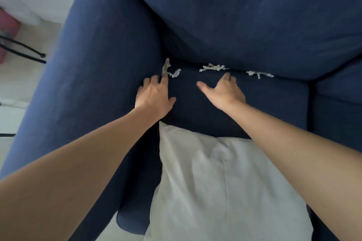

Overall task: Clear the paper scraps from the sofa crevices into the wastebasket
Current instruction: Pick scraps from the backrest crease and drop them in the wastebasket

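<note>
White pillow (225, 182) up front; both hands (left hand (154, 96), right hand (223, 92)) spread empty on sofa seat (274, 103), paper scraps (213, 67) in the crevice.

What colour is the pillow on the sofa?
White. The pillow shows clearly in the head view, lying on the sofa.

No legible text, label, brand, number or sign anywhere in view. Navy sofa (235, 15) fabric plain, no tag showing. Paper scraps (213, 67) in crevice at 12 o'clock carry brownish marks, too small and crumpled to read as print. White pillow (225, 182) at 6 o'clock unmarked. Blurred pink object (7, 23) at 9 o'clock shows no readable lettering.
</note>
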Tool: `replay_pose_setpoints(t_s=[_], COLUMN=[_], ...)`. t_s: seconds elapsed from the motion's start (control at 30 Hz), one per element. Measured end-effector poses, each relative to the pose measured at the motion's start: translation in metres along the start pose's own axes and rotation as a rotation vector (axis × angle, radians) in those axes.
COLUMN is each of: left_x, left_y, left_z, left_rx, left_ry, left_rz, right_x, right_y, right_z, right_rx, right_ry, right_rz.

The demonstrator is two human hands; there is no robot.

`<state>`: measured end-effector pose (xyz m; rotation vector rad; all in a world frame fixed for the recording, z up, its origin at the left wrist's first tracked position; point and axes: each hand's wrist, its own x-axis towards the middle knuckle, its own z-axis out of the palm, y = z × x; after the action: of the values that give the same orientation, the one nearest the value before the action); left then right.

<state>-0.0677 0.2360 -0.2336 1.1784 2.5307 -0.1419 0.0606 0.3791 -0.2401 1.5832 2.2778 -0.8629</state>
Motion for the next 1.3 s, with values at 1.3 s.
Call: replay_pose_setpoints(t_s=[1.3], left_x=[0.09], left_y=[-0.001], left_z=[0.044], left_rx=[1.056], left_ry=[-0.162], left_rz=[0.372], right_x=[0.084], right_y=[0.039], right_z=[0.061], right_rx=[-0.409], right_ry=[0.41], right_rz=[-0.314])
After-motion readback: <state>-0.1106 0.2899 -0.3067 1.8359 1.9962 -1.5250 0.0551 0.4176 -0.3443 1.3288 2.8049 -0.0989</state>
